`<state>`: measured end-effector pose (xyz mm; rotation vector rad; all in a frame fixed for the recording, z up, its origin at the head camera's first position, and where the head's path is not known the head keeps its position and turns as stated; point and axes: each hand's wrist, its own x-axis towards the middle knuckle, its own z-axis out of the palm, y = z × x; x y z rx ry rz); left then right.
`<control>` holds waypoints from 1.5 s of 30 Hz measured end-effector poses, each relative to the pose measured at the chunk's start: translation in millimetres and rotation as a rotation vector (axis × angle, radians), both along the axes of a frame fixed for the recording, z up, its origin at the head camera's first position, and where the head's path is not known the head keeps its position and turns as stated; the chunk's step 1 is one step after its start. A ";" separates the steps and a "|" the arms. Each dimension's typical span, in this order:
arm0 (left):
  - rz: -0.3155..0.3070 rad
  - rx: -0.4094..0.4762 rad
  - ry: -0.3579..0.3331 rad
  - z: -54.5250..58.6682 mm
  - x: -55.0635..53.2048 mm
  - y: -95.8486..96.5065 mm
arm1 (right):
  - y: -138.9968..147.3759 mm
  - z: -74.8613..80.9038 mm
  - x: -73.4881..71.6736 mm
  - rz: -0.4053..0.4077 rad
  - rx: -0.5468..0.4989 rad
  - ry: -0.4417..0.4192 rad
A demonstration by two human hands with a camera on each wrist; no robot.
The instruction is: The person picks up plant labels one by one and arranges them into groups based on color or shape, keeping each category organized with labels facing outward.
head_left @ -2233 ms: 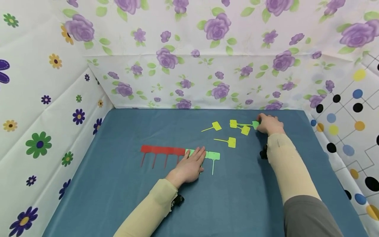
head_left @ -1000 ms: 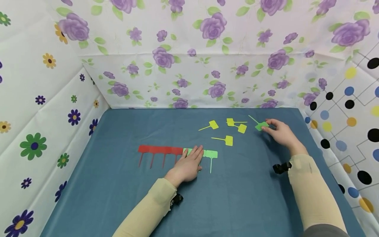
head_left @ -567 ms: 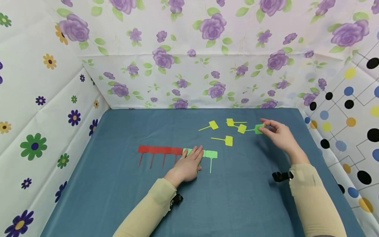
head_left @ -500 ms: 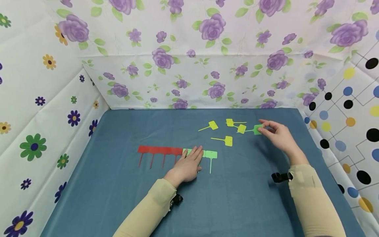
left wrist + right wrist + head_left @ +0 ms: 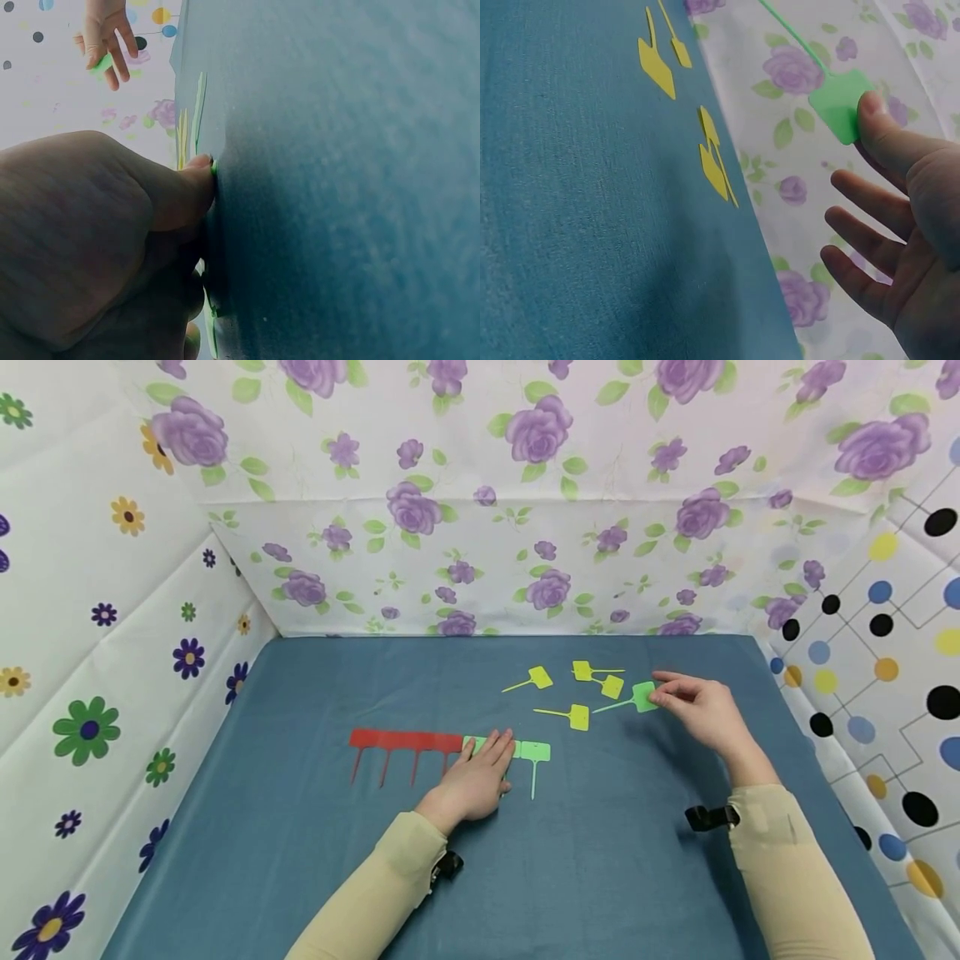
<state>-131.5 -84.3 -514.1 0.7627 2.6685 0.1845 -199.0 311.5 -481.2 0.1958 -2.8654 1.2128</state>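
Green tag, pinched at its broad end by the right hand, sits just off that hand's fingertips, raised above the counter. Its long stem runs off to the hand's left and slightly toward the person. Four yellow tags lie left of that hand too. Nearer the person, well to the right hand's left, I see the end tag of a row, its stem roughly crosswise to the held one. The left hand is closer to it, straight fingers resting on the row, gripping nothing.
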 end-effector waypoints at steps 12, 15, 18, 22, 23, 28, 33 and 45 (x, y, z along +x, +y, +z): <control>0.003 0.022 -0.016 0.7 -0.1 -1.1 | -8.3 -2.0 7.5 0.137 -0.116 -0.092; 0.002 0.015 -0.013 0.9 0.0 -0.8 | -10.0 -1.9 8.0 0.141 -0.115 -0.094; 0.001 0.017 -0.015 0.4 0.5 -0.9 | -11.1 -3.4 9.1 0.128 -0.093 -0.074; 0.002 0.014 -0.015 -0.3 0.9 -0.7 | -13.7 -4.4 12.1 0.067 -0.081 -0.061; 0.004 0.013 -0.015 -0.4 0.9 -0.7 | -14.7 -4.2 12.8 0.050 -0.081 -0.065; 0.005 0.017 -0.010 -1.3 0.4 -0.8 | -20.5 -0.4 16.6 -0.009 -0.107 -0.118; 0.003 0.025 -0.010 -0.3 0.8 -1.4 | -27.7 1.2 19.9 0.000 -0.126 -0.176; 0.003 0.018 -0.013 -1.0 0.4 -0.1 | -44.6 -10.8 27.7 0.091 -0.100 -0.285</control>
